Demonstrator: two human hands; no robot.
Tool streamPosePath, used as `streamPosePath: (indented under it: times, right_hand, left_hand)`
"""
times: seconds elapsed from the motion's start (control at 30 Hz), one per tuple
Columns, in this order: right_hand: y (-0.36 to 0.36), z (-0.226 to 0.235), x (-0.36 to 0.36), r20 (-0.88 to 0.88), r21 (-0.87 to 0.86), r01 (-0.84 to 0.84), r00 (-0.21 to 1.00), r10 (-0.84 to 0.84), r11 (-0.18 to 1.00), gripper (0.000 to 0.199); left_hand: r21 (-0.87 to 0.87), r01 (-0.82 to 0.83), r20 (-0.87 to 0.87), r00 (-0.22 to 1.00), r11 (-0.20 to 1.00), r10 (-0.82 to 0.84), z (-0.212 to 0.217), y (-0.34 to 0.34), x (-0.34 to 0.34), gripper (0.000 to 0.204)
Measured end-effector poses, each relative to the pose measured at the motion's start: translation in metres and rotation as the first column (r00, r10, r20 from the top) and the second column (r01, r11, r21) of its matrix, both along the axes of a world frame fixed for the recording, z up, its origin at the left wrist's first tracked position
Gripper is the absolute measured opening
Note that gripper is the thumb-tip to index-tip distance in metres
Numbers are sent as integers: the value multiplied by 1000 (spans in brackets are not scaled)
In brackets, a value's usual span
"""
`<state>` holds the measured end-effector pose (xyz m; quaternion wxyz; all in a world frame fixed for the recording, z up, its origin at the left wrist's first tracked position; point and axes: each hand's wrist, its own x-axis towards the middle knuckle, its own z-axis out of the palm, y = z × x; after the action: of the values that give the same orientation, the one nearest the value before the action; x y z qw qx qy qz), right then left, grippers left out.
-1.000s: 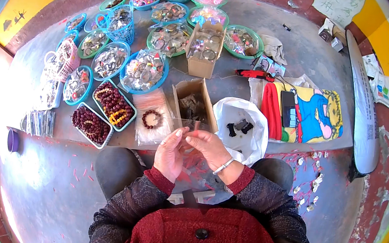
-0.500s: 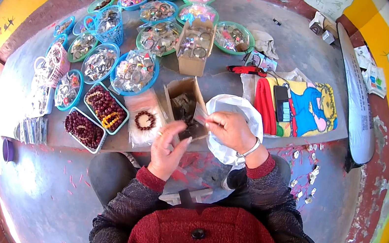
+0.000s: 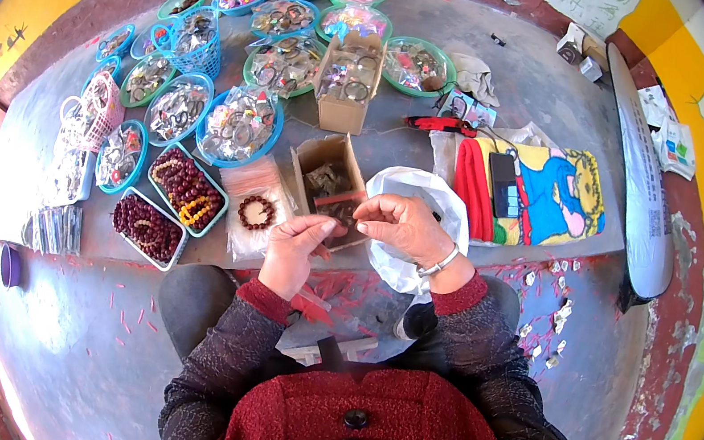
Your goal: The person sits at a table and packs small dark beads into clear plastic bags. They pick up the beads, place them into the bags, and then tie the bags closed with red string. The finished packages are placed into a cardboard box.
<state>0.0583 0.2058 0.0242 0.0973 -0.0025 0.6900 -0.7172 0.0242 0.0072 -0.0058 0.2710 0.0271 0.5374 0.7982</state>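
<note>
Between my hands is a small clear plastic bag [image 3: 338, 201] with a red strip along its edge, held above an open cardboard box [image 3: 302, 179]. My right hand [image 3: 409, 230], with a silver bangle at the wrist, pinches the bag's right side. The fingers of my left hand [image 3: 293, 252] are closed at its lower left side. Dark packaged pieces lie inside the box, partly hidden by the bag. Left of the box, a dark red bead bracelet [image 3: 269, 217] rests on a stack of clear bags [image 3: 254, 177].
Two trays of dark red bead bracelets [image 3: 182, 183] stand to the left. Farther back are several baskets of packaged trinkets [image 3: 239, 128] and another cardboard box [image 3: 341, 115]. A white plastic bag [image 3: 454, 200] sits by my right hand, beside a colourful folded towel [image 3: 554, 190] bearing a phone [image 3: 504, 186].
My left hand has closed its spread fingers and come to the small bag. My right hand has shifted slightly left, and the bag's red strip now shows over the box.
</note>
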Motion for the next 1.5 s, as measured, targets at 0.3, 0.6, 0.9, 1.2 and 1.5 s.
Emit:
streamPosePath:
  times: [0.3,0.6,0.9,1.2,1.5]
  right_hand:
    - [-14,-12,-2,14,117,89,996,-91,989,16]
    - [-16,-10,0,40,77,172,984,-175,982,11]
    - [-17,-12,-1,30,29,124,992,-125,992,8]
    - [-25,-1,0,-275,457,276,948,-161,846,12]
    - [-32,5,3,-744,668,683,607,280,295,10]
  left_hand:
    - [176,-23,134,991,984,-1,-3,-5,-1,17]
    - [222,-16,143,990,975,-16,1,-4,-1,19]
    - [326,13,171,983,945,-72,-4,-5,-1,23]
    - [230,-2,111,994,973,-24,-1,-2,0,22]
    - [342,-9,165,985,940,-51,5,-3,2,17]
